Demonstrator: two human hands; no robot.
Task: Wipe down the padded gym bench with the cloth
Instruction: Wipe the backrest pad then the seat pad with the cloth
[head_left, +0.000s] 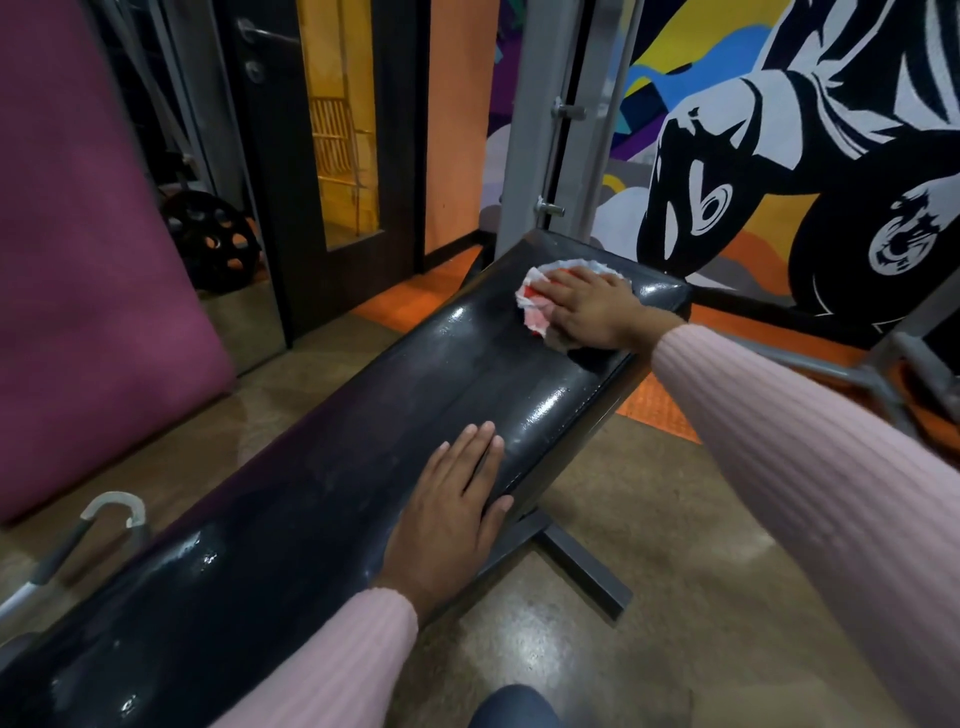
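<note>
Head | right hand (587, 306) flat on cloth (535, 306) | left hand (452, 499) flat on bench (322, 467)

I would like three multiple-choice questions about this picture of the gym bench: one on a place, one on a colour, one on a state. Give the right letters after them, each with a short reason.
1. Where on the bench is the cloth?
A. near the far end
B. near the camera end
C. on the floor beside it

2. What colour are the sleeves?
A. green
B. pink
C. black

3. How is the left hand?
A. gripping the cloth
B. raised in the air
C. lying flat on the pad

Answers:
1 A: the right hand presses the cloth on the pad close to the far edge.
2 B: both arms show ribbed pink knit.
3 C: its fingers are straight and rest on the black padding, with nothing held.
</note>
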